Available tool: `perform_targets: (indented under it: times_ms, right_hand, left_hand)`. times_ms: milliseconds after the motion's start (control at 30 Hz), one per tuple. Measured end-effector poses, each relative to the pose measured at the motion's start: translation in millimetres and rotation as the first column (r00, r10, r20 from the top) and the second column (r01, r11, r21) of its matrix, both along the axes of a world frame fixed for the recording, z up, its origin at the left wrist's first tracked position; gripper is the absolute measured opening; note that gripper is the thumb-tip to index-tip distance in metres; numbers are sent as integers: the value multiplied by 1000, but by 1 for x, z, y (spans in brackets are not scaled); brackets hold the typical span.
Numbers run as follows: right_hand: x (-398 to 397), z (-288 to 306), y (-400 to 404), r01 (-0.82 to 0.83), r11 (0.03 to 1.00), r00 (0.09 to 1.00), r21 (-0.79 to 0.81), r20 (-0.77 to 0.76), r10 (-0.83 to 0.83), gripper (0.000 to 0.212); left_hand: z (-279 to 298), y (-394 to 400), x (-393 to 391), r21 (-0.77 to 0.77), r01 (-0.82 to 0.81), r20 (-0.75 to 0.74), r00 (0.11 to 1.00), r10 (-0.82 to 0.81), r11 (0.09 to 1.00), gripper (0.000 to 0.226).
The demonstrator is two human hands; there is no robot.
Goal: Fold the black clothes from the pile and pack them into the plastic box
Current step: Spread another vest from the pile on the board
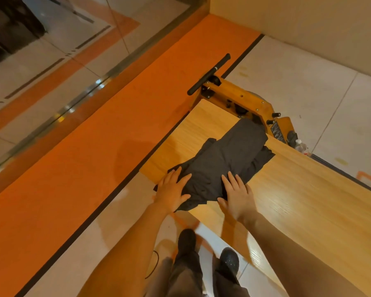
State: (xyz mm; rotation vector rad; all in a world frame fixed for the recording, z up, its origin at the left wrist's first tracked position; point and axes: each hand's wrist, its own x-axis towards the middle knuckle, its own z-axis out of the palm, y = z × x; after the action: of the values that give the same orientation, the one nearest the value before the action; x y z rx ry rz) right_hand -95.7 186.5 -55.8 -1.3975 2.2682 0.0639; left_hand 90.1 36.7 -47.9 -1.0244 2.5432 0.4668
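Note:
A black garment (221,161) lies partly folded at the left end of a wooden table (304,202), stretching from the near corner toward the far edge. My left hand (172,190) presses flat on the garment's near left corner, fingers straight and spread. My right hand (237,195) presses flat on its near right edge, fingers straight, palm partly on the wood. No plastic box and no clothes pile are in view.
A yellow machine (244,101) with a black handle bar (209,73) stands against the table's far end. A clear bottle (300,145) sits beside it. Orange floor strip (94,146) and a glass wall run along the left. My feet (210,251) stand at the table's near corner.

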Motion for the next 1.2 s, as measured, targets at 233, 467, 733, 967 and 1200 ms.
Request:
perform_targets:
  times_ms: [233,467,733,967,1200]
  right_hand:
    - [-15,-7,18,71,997,997,11,-30,-70,77]
    - [-6,1,36,106,993,993,59,-55,-102,75]
    - [9,1,40,142,990,988,-19,62,-140,69]
    - [-26,4,46,253,957,967,-145,-2,-256,71]
    - [-45,11,49,209,978,978,-31,10,-208,72]
  left_hand:
    - [-7,-33,-12,39,-24,7,1000,24,999,59]
    - [-9,-55,-30,-16,18,-16,1000,-18,1000,60]
    - [3,-17,-46,-37,104,-360,926,-110,994,56]
    - [-14,31,-68,-73,235,-157,957,-244,969,60]
    - [-19,18,-65,-30,313,23,950,-313,949,66]
